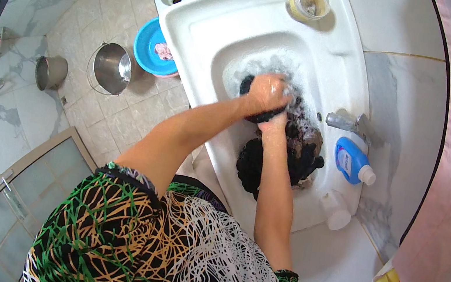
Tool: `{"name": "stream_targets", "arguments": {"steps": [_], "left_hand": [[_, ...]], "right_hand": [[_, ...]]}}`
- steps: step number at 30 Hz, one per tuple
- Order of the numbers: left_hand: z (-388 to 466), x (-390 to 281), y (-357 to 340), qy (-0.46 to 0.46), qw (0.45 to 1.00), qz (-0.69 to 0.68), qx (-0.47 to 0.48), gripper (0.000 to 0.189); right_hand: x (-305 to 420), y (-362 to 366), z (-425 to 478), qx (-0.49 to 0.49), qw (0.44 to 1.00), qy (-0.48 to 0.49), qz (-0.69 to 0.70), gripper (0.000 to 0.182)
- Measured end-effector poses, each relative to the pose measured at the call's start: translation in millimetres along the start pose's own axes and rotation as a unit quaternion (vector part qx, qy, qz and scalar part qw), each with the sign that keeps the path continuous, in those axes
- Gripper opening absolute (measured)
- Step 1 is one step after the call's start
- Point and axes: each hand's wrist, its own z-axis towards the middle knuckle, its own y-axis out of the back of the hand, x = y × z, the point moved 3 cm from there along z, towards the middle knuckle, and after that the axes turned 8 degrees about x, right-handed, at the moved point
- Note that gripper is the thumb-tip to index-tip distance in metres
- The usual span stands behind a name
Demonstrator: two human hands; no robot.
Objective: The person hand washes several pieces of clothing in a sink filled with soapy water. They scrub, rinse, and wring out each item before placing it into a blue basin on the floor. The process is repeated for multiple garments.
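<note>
Both of my hands are over the white washbasin, which holds foamy water. My left hand, wet with suds, is closed on a bunched part of a black cloth. Just below it, my right hand grips the same cloth from the other side. Its fingers are partly hidden behind the left hand and the fabric. The rest of the dark cloth lies heaped in the basin, around and under my right wrist. White foam floats at the basin's far end.
By the faucet stand a blue detergent bottle and a white bottle. A clear jar sits on the far rim. Left on the floor are a blue tub with pink cloth, a metal bucket and a grey bucket.
</note>
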Motion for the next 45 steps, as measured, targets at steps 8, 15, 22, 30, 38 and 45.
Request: {"name": "stream_targets", "arguments": {"steps": [8, 15, 22, 30, 38, 45], "left_hand": [[11, 58, 7, -0.124, 0.913, 0.388, 0.001, 0.063], [-15, -5, -38, 0.129, 0.983, -0.084, 0.101, 0.049], [-75, -77, -28, -0.099, 0.984, -0.144, 0.038, 0.017], [-9, 3, -6, -0.065, 0.998, 0.013, -0.017, 0.021], [-9, 51, 4, -0.011, 0.942, 0.332, 0.048, 0.046], [-18, 35, 3, -0.036, 0.921, 0.384, 0.045, 0.059]], "right_hand": [[27, -13, -65, -0.06, 0.998, 0.012, 0.02, 0.07], [38, -7, -28, 0.012, 0.997, -0.04, 0.071, 0.086], [44, 32, -18, 0.068, 0.997, -0.02, 0.03, 0.068], [1, 12, -12, 0.003, 1.0, -0.024, -0.016, 0.045], [68, -6, -67, -0.185, 0.856, 0.179, -0.449, 0.042], [69, -41, -44, -0.207, 0.406, 0.422, -0.784, 0.029]]}}
